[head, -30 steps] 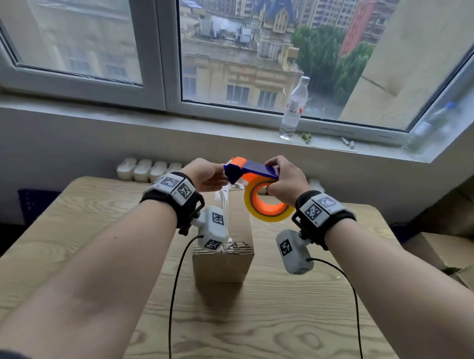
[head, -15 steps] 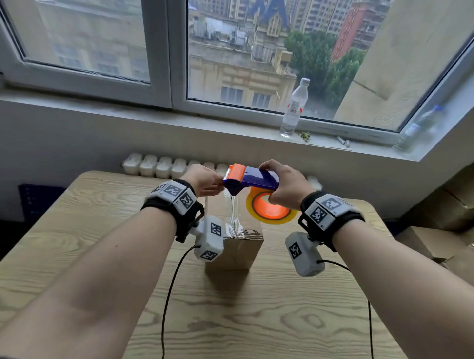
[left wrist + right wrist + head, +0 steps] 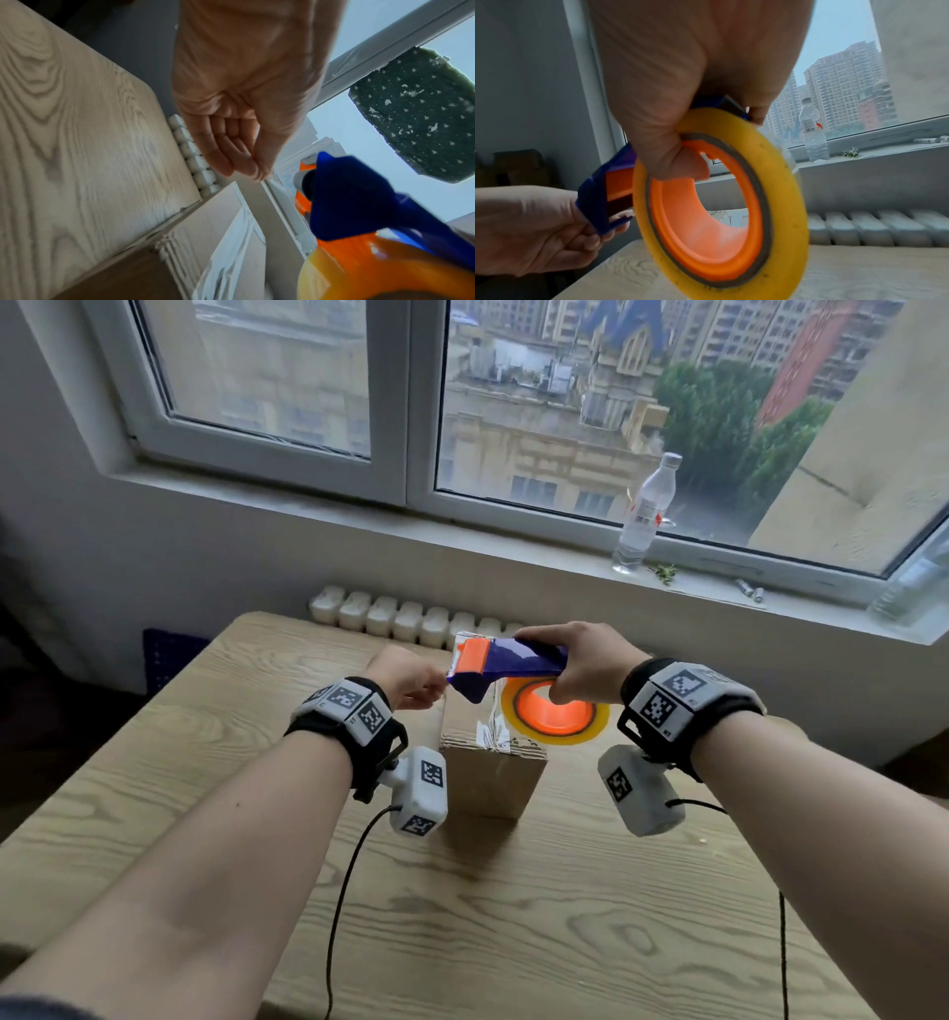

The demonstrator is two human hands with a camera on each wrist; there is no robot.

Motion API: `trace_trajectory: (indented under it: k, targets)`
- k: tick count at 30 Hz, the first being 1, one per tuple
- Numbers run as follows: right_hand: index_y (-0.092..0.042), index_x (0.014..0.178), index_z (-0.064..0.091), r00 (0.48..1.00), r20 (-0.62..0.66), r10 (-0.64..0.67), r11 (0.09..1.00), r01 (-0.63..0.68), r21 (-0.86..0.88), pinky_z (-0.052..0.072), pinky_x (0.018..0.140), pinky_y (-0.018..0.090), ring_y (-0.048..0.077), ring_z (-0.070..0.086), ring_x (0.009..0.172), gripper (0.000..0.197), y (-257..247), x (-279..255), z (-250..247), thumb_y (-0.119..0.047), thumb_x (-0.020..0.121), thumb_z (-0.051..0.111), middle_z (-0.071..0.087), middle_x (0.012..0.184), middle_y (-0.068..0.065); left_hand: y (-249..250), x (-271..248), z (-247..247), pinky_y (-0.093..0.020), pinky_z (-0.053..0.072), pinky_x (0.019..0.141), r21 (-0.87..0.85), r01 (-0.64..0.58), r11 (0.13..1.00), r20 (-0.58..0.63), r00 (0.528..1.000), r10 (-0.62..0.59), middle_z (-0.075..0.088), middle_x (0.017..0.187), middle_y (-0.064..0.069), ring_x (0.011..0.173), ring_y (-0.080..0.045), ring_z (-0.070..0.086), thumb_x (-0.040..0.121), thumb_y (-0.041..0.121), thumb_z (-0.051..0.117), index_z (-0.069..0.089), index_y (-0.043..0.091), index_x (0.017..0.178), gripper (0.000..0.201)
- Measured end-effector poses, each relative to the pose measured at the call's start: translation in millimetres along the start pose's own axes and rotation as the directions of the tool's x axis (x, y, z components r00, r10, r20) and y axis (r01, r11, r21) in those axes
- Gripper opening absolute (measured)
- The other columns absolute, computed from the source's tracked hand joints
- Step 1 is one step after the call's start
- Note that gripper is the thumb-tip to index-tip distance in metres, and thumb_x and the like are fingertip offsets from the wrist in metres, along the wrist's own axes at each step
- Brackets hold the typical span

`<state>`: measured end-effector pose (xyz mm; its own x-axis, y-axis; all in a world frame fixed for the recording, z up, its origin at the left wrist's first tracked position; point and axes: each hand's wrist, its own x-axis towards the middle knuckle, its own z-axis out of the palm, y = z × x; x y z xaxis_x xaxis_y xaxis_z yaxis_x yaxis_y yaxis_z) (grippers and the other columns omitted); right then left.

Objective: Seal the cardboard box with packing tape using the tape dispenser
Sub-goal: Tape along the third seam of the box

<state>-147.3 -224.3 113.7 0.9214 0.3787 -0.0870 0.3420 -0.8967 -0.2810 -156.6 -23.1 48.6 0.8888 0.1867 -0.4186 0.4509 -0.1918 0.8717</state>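
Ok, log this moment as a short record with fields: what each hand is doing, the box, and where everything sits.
right hand: grips the tape dispenser, held above the box
left hand: fingers pinched together at the dispenser's front end
tape roll: yellow, on an orange hub
box: cardboard, on the wooden table, wrinkled clear tape on top
windowsill: plastic bottle

Changes recorded:
- Tape dispenser, gripped by right hand: now tipped flatter, its orange front end nearer the far edge of the cardboard box; roll sits lower beside the box top.
- Left hand: fingertips pinched at the dispenser's front end, slightly lower than before.
- Clear tape strip: formerly hanging loose above the box, now lying closer along its top.
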Motion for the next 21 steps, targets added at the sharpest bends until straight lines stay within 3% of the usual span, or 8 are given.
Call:
trace_trajectory:
  k: [5, 9, 13, 16, 18, 21]
  targets:
    - [-0.043, 0.135, 0.048, 0.998, 0.038, -0.041, 0.997, 0.044, -0.06, 0.037, 0.072, 0.022, 0.012, 0.049, 0.086, 0.082, 21.7, -12.5, 9.4, -0.005, 0.065, 0.067, 0.052, 0.093, -0.012, -24.8, -6.7, -14.7, -0.012, 0.043, 0.036, -0.008, 0.091, 0.996, -0.08, 0.993, -0.092, 0.054, 0.036, 0.001, 0.025, -0.004, 0.044, 0.089, -0.001, 0.06, 0.056, 0.005, 0.063, 0.026]
    - [-0.045, 0.134, 0.049, 0.997, 0.057, -0.044, 0.989, 0.052, -0.139, 0.037, 0.073, 0.023, 0.015, 0.048, 0.086, 0.08, 38.3, -17.4, 7.9, -0.008, 0.066, 0.07, 0.044, 0.073, -0.016, -51.4, -9.6, -22.2, -0.015, 0.047, 0.04, -0.003, 0.167, 0.986, -0.088, 0.982, -0.167, 0.054, 0.049, 0.0, 0.037, -0.007, 0.049, 0.09, 0.006, 0.062, 0.056, 0.007, 0.066, 0.024]
    - [-0.048, 0.132, 0.049, 0.995, 0.061, -0.08, 0.99, 0.086, -0.114, 0.042, 0.079, 0.026, 0.019, 0.056, 0.102, 0.074, 37.7, -16.9, 15.9, -0.03, 0.066, 0.077, 0.054, 0.094, -0.011, -65.4, -4.9, -10.0, -0.026, 0.048, 0.059, 0.048, 0.156, 0.986, -0.204, 0.968, -0.144, 0.056, 0.069, -0.003, 0.062, -0.015, 0.053, 0.083, 0.028, 0.071, 0.056, 0.009, 0.071, 0.027]
    - [-0.047, 0.133, 0.049, 0.993, 0.067, -0.095, 0.988, 0.102, -0.113, 0.037, 0.076, 0.024, 0.017, 0.056, 0.099, 0.069, 42.1, -19.8, 22.2, -0.039, 0.069, 0.075, 0.064, 0.109, -0.008, -71.6, -3.1, -4.7, -0.031, 0.05, 0.067, 0.076, 0.15, 0.986, -0.232, 0.964, -0.129, 0.059, 0.072, -0.002, 0.073, -0.018, 0.057, 0.081, 0.036, 0.072, 0.059, 0.007, 0.082, 0.032]
    - [-0.047, 0.133, 0.049, 0.994, 0.068, -0.082, 0.989, 0.09, -0.118, 0.035, 0.075, 0.023, 0.014, 0.05, 0.091, 0.068, 43.5, -21.3, 24.8, -0.04, 0.07, 0.075, 0.062, 0.103, -0.007, -73.6, -2.9, 0.2, -0.033, 0.051, 0.071, 0.082, 0.153, 0.985, -0.227, 0.965, -0.131, 0.058, 0.073, -0.002, 0.075, -0.018, 0.057, 0.082, 0.036, 0.071, 0.058, 0.007, 0.082, 0.032]
    - [-0.047, 0.133, 0.049, 0.996, 0.071, -0.061, 0.988, 0.07, -0.135, 0.035, 0.074, 0.023, 0.011, 0.045, 0.087, 0.069, 45.4, -20.7, 27.2, -0.04, 0.07, 0.074, 0.051, 0.095, -0.012, -75.1, -1.6, 5.3, -0.029, 0.048, 0.061, 0.047, 0.166, 0.985, -0.194, 0.969, -0.154, 0.054, 0.072, -0.002, 0.065, -0.015, 0.054, 0.09, 0.03, 0.061, 0.055, 0.011, 0.072, 0.027]
